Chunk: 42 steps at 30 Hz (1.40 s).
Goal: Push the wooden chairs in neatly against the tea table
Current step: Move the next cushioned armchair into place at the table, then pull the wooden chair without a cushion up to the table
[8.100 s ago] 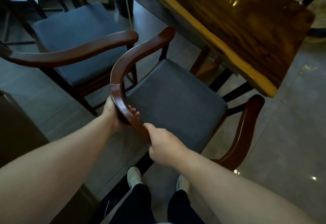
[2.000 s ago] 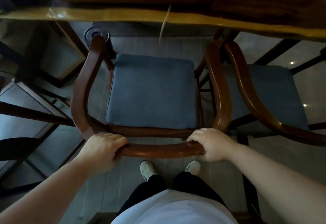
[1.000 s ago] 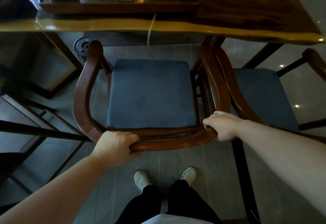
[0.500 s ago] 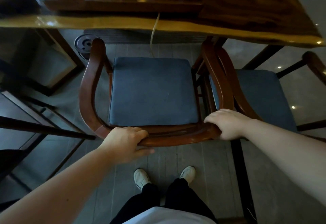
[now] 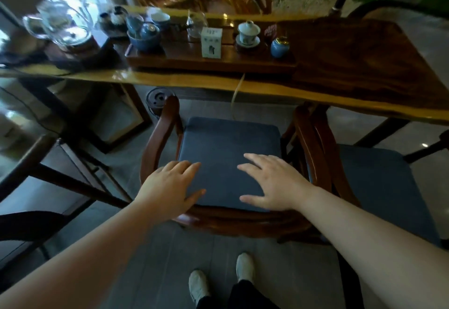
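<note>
A wooden armchair point(image 5: 243, 221) with a dark blue seat cushion stands in front of me, its armrest tips at the near edge of the tea table point(image 5: 279, 89). A second wooden chair point(image 5: 379, 187) with the same cushion stands close against its right side. My left hand point(image 5: 170, 187) and my right hand point(image 5: 272, 184) hover above the cushion, just past the curved backrest, fingers spread and holding nothing. Neither hand touches the backrest.
On the tea table sits a wooden tray point(image 5: 211, 60) with a white box, a lidded cup, a blue jar and blue bowls; glassware stands at the left. A round black device point(image 5: 159, 98) stands on the floor under the table. Dark furniture frames are at the left.
Both hands have let go of the chair's backrest and lifted above the seat with fingers open. My view has tilted up, showing more of the table top.
</note>
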Available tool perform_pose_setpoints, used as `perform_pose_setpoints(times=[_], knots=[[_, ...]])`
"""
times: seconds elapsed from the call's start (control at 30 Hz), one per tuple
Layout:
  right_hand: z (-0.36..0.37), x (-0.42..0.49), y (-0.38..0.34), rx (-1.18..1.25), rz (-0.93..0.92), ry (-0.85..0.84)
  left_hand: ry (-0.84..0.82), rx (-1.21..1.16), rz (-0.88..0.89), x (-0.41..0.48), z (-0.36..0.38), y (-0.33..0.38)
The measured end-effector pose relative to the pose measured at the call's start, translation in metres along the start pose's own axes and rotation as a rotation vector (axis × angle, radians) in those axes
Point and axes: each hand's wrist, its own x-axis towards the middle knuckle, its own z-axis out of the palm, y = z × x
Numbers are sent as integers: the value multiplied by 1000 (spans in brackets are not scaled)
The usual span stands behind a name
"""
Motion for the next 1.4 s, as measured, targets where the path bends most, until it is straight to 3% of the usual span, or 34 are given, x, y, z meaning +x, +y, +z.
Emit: perform_pose_setpoints(times=[0.4,0.8,1.17,1.4], knots=[[-27,95,-48,14,-296,118,104,189,-505,-77,-54,-26],[-33,190,-187,-70,-573,63,158,135,-884,-193,-57,-107],[2,291,-332,-118,-590,-51,85,103,-905,-263,-30,-262],[14,335,-404,-189,-669,-102,48,64,-963,-296,-16,-311]])
